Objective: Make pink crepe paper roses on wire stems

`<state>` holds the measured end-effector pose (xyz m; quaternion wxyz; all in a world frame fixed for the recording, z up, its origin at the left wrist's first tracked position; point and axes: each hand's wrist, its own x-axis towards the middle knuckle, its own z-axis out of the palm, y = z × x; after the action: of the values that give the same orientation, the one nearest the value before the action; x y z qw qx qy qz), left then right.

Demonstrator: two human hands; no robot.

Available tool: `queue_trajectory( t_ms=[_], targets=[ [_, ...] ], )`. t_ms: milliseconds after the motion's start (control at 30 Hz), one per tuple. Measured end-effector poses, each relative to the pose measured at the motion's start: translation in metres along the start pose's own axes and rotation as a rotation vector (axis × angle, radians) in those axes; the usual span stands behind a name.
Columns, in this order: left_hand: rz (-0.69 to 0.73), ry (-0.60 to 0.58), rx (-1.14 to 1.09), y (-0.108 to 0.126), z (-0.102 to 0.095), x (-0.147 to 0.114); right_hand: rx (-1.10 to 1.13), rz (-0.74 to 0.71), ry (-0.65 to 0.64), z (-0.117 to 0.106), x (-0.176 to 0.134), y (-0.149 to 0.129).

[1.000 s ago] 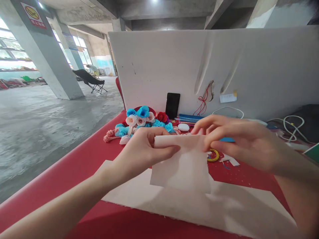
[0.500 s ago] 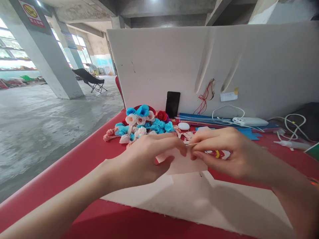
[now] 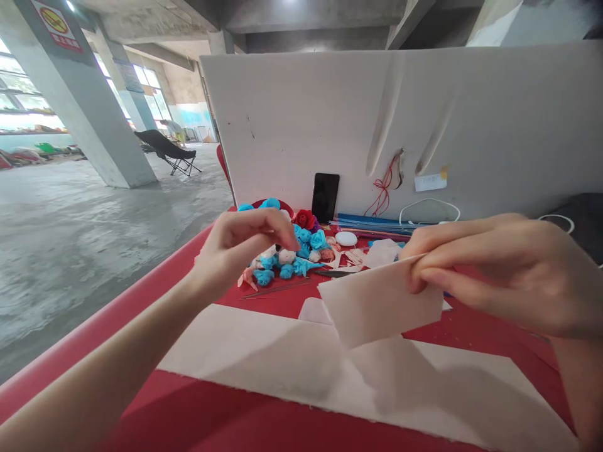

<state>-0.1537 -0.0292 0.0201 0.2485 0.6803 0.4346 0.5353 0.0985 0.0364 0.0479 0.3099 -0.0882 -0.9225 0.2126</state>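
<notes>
My right hand point(image 3: 490, 270) pinches the top edge of a small pale sheet of paper point(image 3: 381, 307) between thumb and fingers. The sheet hangs tilted above a long off-white strip point(image 3: 273, 351) with a rough front edge, lying across the red table. To the left, my left hand point(image 3: 247, 242) is raised with bent fingers, thumb and forefinger a little apart and nothing seen between them. It is apart from the sheet and partly hides a heap of blue, white and pink paper flowers point(image 3: 304, 238). A pale rounded paper piece point(image 3: 315, 311) lies behind the strip.
A black phone point(image 3: 325, 196) leans on the white panel point(image 3: 301, 113) behind the red table point(image 3: 226, 414). Near it are a red flower point(image 3: 305, 219), a white oval case point(image 3: 346, 238), paper scraps point(image 3: 354, 257) and thin blue sticks point(image 3: 372, 223). White cables point(image 3: 431, 202) lie at the back right.
My left hand has moved left and up, away from the paper. My right hand has moved right with the sheet, which now shows more fully. The flowers behind are partly uncovered.
</notes>
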Motion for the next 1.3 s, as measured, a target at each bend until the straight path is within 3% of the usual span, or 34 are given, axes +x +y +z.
queue_trajectory(
  t_ms=[33,100,167,200,300,467,667,767,867,900,967,1067,1133,1300],
  targets=[
    [-0.012,0.011,-0.126,-0.003,0.004,0.0,-0.001,0.003,-0.002,0.001,0.0,0.0],
    [-0.103,-0.112,-0.314,-0.004,0.015,-0.002,-0.035,0.014,-0.027,0.004,0.001,-0.001],
    [-0.225,-0.243,-0.345,0.002,0.028,-0.007,-0.072,0.027,-0.049,0.008,0.003,-0.002],
    [-0.26,-0.251,-0.307,0.006,0.033,-0.01,-0.082,0.031,-0.049,0.01,0.003,-0.002],
    [-0.388,-0.21,-0.171,0.018,0.045,-0.017,-0.092,0.059,0.003,0.012,0.004,-0.004],
    [-0.516,-0.183,-0.263,0.017,0.054,-0.018,-0.031,0.192,0.161,0.012,0.005,-0.002],
    [-0.523,-0.231,-0.145,0.01,0.057,-0.015,0.05,0.298,0.29,0.012,0.007,0.012],
    [-0.512,-0.174,-0.047,0.008,0.055,-0.015,0.094,0.306,0.333,0.014,0.009,0.019],
    [-0.506,-0.088,-0.008,0.008,0.05,-0.014,0.241,0.41,0.425,0.017,0.012,0.022],
    [-0.495,-0.058,-0.004,0.008,0.048,-0.014,0.293,0.46,0.396,0.018,0.012,0.022],
    [-0.459,-0.001,-0.01,0.01,0.045,-0.013,0.408,0.512,0.194,0.019,0.012,0.022],
    [-0.443,0.037,-0.088,0.012,0.042,-0.011,0.54,0.457,-0.104,0.021,0.009,0.023],
    [-0.457,0.043,-0.114,0.013,0.041,-0.011,0.551,0.416,-0.135,0.023,0.009,0.024],
    [-0.455,0.056,-0.022,0.012,0.039,-0.01,0.516,0.383,-0.024,0.028,0.009,0.024]
  ],
)
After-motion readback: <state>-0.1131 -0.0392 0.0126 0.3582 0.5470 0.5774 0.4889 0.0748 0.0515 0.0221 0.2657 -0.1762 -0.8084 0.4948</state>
